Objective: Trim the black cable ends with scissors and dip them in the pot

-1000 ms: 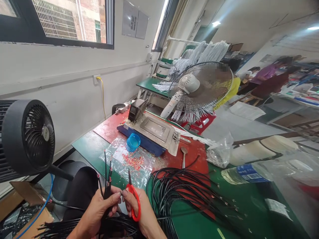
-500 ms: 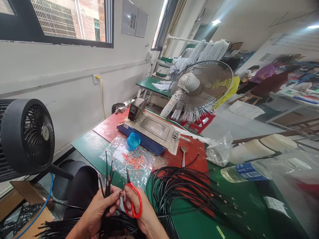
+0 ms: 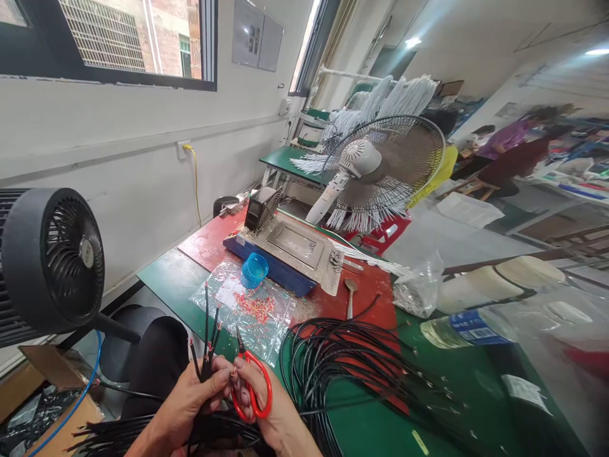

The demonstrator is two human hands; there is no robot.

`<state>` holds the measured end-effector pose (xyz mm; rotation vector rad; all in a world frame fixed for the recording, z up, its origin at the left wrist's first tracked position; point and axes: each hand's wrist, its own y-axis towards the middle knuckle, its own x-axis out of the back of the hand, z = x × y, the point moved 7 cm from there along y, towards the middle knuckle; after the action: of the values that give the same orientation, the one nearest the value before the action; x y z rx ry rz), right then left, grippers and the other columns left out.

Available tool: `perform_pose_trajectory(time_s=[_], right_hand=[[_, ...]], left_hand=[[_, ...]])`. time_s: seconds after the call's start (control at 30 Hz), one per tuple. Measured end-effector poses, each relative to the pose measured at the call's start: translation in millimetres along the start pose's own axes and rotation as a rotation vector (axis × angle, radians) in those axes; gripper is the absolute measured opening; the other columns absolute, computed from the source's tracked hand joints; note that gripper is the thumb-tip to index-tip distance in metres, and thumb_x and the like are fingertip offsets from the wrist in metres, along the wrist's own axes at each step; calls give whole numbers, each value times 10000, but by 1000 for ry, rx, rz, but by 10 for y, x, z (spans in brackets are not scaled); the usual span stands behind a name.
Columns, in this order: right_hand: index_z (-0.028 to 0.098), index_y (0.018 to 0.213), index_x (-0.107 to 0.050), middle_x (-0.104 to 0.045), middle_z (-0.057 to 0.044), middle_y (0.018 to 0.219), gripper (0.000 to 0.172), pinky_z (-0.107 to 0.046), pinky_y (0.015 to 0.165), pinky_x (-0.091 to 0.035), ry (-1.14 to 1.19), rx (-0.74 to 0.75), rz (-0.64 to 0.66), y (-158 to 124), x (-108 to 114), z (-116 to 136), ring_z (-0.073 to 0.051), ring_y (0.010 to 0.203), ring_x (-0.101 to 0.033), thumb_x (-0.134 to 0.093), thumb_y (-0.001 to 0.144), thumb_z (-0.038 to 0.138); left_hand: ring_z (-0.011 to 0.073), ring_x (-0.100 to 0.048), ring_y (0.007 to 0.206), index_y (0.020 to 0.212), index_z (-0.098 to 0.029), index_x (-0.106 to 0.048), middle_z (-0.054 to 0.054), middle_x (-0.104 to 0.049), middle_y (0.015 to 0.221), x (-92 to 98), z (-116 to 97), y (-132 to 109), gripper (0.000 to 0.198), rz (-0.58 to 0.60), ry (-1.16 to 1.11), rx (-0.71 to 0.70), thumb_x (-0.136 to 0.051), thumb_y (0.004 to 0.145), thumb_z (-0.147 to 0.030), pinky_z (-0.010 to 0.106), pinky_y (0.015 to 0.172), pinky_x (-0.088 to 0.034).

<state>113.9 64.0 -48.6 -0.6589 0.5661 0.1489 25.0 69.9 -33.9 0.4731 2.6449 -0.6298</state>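
Several black cables (image 3: 206,330) with stripped, reddish ends stand up out of my left hand (image 3: 202,387), which is closed around them. My right hand (image 3: 261,397) holds red-handled scissors (image 3: 269,387), their dark blades pointing up and away. The fingertips of both hands meet at a small cable end, mostly hidden between them. More black cables (image 3: 114,431) lie in a bundle below my hands, across my lap. To the right of my right hand, a large looped bundle of black cables (image 3: 328,355) rests on the table.
Red and yellow scraps (image 3: 257,308) lie on a clear plastic bag beside a blue cup (image 3: 254,270). Behind stands a blue-sided machine (image 3: 285,254). A spoon (image 3: 351,292) and plastic bottle (image 3: 469,330) are on the table. A black fan (image 3: 52,260) stands left, a larger fan (image 3: 380,165) behind.
The scissors have tilted slightly left and lowered a little in my right hand. The cables in my left hand have shifted a little to the right, and both hands stay together.
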Motion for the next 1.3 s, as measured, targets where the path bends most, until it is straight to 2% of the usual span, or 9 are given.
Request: perform_pose_trajectory(time_s=[0.17, 0.47, 0.6, 0.8, 1.0, 1.3], right_hand=[[137, 535, -493, -373, 68, 365, 490, -149, 312, -208, -123, 94, -12, -2, 34, 88, -25, 298, -310, -593, 703, 586], [151, 522, -462, -376, 71, 389, 494, -151, 309, -215, -285, 138, -12, -27, 22, 122, -25, 308, -306, -612, 674, 596], [149, 583, -488, -381, 79, 381, 466, -153, 309, -216, -354, 132, -36, -30, 73, 76, -28, 303, -301, -650, 642, 582], [142, 584, -491, -384, 72, 406, 483, -152, 322, -225, -295, 161, -38, -50, 75, 118, -25, 318, -313, -600, 680, 603], [145, 592, -498, -386, 74, 406, 497, -155, 317, -227, -309, 127, -75, -11, 94, 131, -26, 317, -304, -603, 659, 626], [145, 589, -482, -360, 80, 409, 505, -161, 332, -195, -390, 180, -94, -65, 60, 77, -27, 337, -300, -616, 645, 629]], left_hand=[[74, -274, 459, 749, -142, -601, -23, -444, 577, 57, 18, 15, 260, -43, 32, -2, -616, 769, -401, 222, 444, -220], [77, -241, 435, 694, -143, -579, -56, -361, 487, 74, 26, 12, 300, -74, 48, 8, -614, 760, -433, 223, 425, -200], [77, -230, 432, 698, -146, -574, -57, -353, 476, 114, 23, 14, 302, -107, 34, -5, -601, 768, -439, 217, 407, -169], [84, -281, 448, 696, -149, -580, -47, -379, 508, 98, -7, 16, 298, -108, 48, -16, -636, 739, -439, 215, 416, -211], [86, -288, 441, 685, -138, -597, -42, -376, 497, 63, -48, 25, 325, -82, 183, -71, -617, 746, -457, 232, 420, -212], [87, -265, 459, 726, -148, -584, -44, -374, 526, 114, 23, 3, 284, -96, 84, -16, -605, 768, -428, 227, 421, -193]])
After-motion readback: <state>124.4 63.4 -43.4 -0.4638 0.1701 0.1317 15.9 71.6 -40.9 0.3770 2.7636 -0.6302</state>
